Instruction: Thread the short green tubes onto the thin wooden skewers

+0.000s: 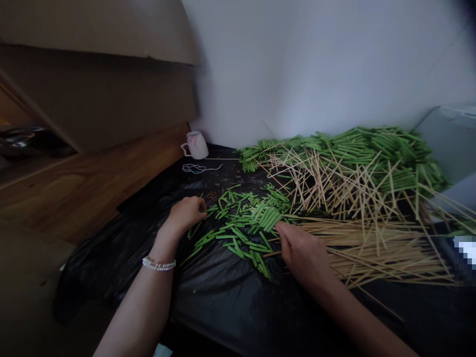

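Note:
My left hand (188,214), with a beaded bracelet on its wrist, is closed at the left edge of the loose cut green stems (240,233). A short green stem piece (211,209) shows at its fingertips. My right hand (303,248) pinches the end of a skewer carrying a row of green stem pieces (268,218) set side by side; the stick itself is mostly hidden. Beneath and beside that hand lie many bare bamboo skewers (386,248), roughly parallel.
Behind, filled skewers of green stems (364,148) are heaped against the wall, their bare sticks (327,183) crossing toward me. A white mug (197,145) and a thin cord (195,169) sit back left. Black plastic sheeting (223,302) covers the surface; a cardboard box (130,94) stands at left.

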